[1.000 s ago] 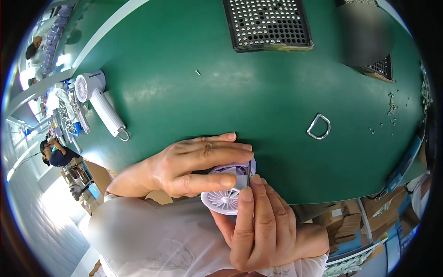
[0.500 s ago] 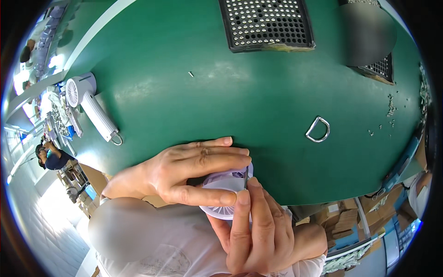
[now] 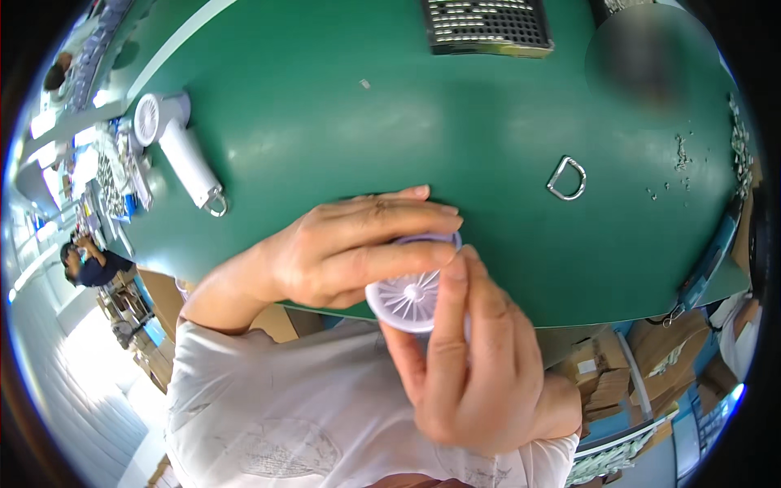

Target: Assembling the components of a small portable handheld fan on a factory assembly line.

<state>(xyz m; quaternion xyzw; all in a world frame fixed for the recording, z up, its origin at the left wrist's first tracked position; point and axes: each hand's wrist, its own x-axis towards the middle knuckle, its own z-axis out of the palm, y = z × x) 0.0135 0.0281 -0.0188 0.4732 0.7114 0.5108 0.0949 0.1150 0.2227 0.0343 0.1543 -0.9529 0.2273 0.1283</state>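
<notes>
A pale lavender fan head (image 3: 407, 302) with a round spoked grille is held between my hands, above the table's near edge. My left hand (image 3: 350, 248) lies over its top and far side, the fingers bent round the rim. From the right, my right hand (image 3: 484, 366) grips the rim, with thumb below and fingertips meeting the left fingertips. Whatever lies between those fingertips is hidden. On the table to the right rests a silver D-shaped ring (image 3: 556, 172). A white handheld fan (image 3: 189, 163) with a metal ring at its handle end lies to the left.
A black tray (image 3: 488, 50) of small metal pieces in holes stands at the far side. One small metal piece (image 3: 364, 83) lies before it. Loose screws (image 3: 682, 154) are scattered at right. Another person (image 3: 93, 264) is far left. Cardboard boxes (image 3: 602, 366) sit below right.
The view has shifted, so table items sit higher in it. The fan head has turned, showing more of its grille. A dark strip seen earlier between my fingertips no longer shows.
</notes>
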